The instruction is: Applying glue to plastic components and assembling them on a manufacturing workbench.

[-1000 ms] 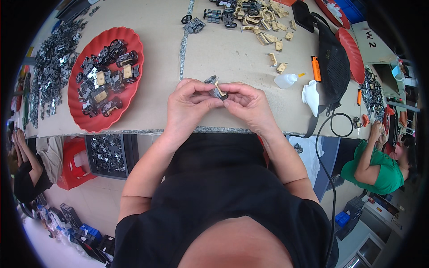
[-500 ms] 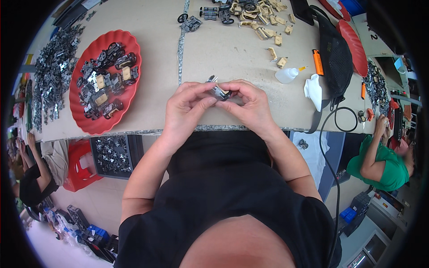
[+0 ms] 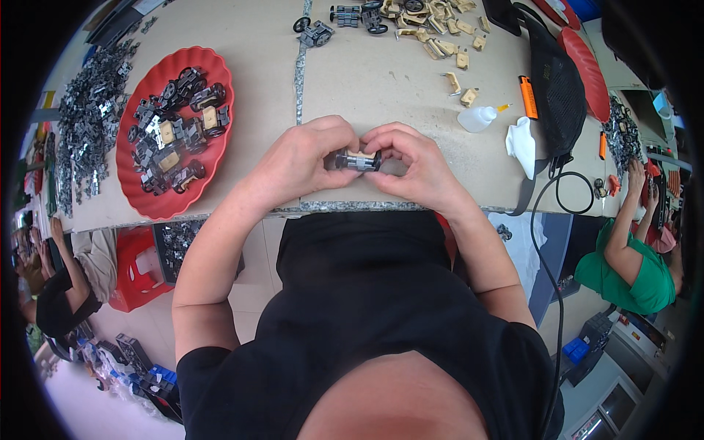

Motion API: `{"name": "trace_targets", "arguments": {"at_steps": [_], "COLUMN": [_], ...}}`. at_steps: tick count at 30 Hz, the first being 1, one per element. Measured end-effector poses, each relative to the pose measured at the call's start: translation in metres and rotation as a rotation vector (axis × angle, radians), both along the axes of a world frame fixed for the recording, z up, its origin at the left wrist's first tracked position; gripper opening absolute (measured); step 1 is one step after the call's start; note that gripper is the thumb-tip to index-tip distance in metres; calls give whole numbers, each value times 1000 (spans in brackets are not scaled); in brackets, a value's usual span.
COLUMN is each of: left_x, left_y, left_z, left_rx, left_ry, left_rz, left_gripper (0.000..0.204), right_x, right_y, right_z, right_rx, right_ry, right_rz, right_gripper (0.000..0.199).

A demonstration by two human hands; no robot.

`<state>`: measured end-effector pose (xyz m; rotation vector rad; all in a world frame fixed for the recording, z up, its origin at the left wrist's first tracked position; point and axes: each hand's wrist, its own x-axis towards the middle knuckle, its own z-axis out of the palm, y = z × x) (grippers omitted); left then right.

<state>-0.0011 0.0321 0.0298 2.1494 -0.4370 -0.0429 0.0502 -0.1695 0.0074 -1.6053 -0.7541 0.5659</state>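
Between my two hands, just above the table's front edge, is a small wheeled assembly (image 3: 359, 162) with a grey body, a tan piece and dark wheels at its ends. My left hand (image 3: 309, 158) pinches its left end, and my right hand (image 3: 412, 163) grips the right end with curled fingers. Part of it is hidden behind my fingertips. To the left, a red scalloped tray (image 3: 220, 139) holds several similar wheeled assemblies (image 3: 169, 132), some with tan pieces on top.
Tan parts (image 3: 440, 48) and wheeled pieces (image 3: 315, 33) lie at the far side. A glue bottle (image 3: 477, 118), white cloth (image 3: 521, 147), orange lighter (image 3: 527, 97) and black bag (image 3: 556, 88) sit to the right. Dark parts (image 3: 92, 117) are heaped far left. Other people work at both sides.
My left hand has turned, its forearm swinging out to the left. The assembly now lies level between both hands, with its wheels at left and right; before, it was tilted.
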Motion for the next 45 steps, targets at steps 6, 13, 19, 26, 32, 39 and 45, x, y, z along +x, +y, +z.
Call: {"name": "trace_targets", "arguments": {"at_steps": [6,13,19,26,32,39,45], "left_x": [1,3,3,2,-1,-8,-11], "left_y": [3,-1,-2,-3,-4,-1,-5], "left_z": [-13,-18,-20,-20,-22,-14,-15], "left_rx": [-102,-204,-124,-124,-127,161,467], "left_ry": [8,-9,-132,-166,-174,-496,-908], "left_rz": [-63,-58,-34,-39,-41,11,-36], "left_gripper": [22,16,17,17,17,26,32], "right_x": [3,6,7,6,5,5,6], "right_y": [0,-2,-2,-1,-2,0,6], "right_z": [3,-1,3,0,-1,-1,18], "right_rx": [-11,23,-32,4,35,176,-70], "right_ry": [-142,-173,-179,-210,-237,-42,478], "right_rz": [80,122,120,99,119,64,-15], "right_gripper": [26,26,26,26,26,35,33]}}
